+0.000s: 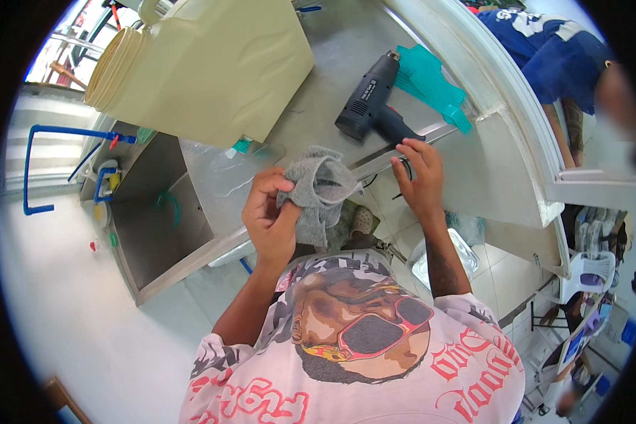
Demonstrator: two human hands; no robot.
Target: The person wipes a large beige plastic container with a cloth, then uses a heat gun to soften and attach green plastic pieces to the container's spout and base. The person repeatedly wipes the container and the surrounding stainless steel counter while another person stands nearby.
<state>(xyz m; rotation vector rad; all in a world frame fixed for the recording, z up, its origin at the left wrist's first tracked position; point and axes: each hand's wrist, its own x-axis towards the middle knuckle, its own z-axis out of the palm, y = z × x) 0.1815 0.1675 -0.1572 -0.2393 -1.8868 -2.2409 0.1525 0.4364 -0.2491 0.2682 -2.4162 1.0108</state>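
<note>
My left hand (268, 215) grips a crumpled grey cloth (319, 187) at the front edge of a steel counter (311, 106). My right hand (420, 177) rests with spread fingers on the counter's edge, touching a thin black cable just below a dark heat gun (371, 102). The heat gun lies on its side on the counter. A large cream plastic jerrycan (205, 63) lies on the counter to the left, above the cloth.
A steel sink basin (155, 219) sits left of my hand, with blue pipes (49, 134) beyond it. Teal plastic pieces (431, 81) lie beside the heat gun. Another person in a blue shirt (551, 49) bends over at the upper right.
</note>
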